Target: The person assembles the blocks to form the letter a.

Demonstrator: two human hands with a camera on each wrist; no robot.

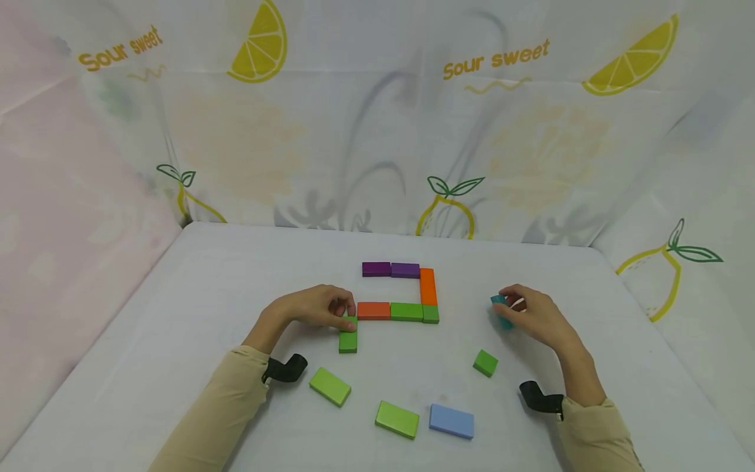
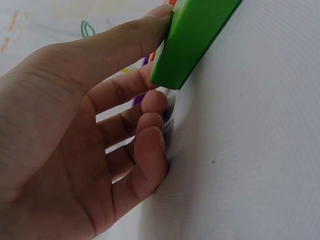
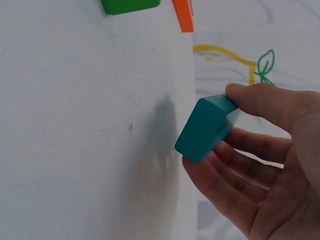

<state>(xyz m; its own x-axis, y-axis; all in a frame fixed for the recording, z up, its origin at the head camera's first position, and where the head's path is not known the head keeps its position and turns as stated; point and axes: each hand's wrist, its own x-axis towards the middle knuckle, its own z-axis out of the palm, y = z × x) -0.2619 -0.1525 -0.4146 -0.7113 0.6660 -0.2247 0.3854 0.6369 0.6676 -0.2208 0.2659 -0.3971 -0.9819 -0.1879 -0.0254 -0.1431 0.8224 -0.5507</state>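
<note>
My left hand pinches a green block between thumb and index finger, at the left end of a row of blocks. In the left wrist view this block lies against the white tabletop, with the other fingers curled below it. Beside it run a red-orange block, a green block and a small green block. My right hand grips a teal block by its ends, tilted and off the table, right of the row.
An orange block rises from the row's right end to two purple blocks at the back. Nearer lie a lime block, another lime block, a blue block and a green cube. Printed cloth hangs behind the table.
</note>
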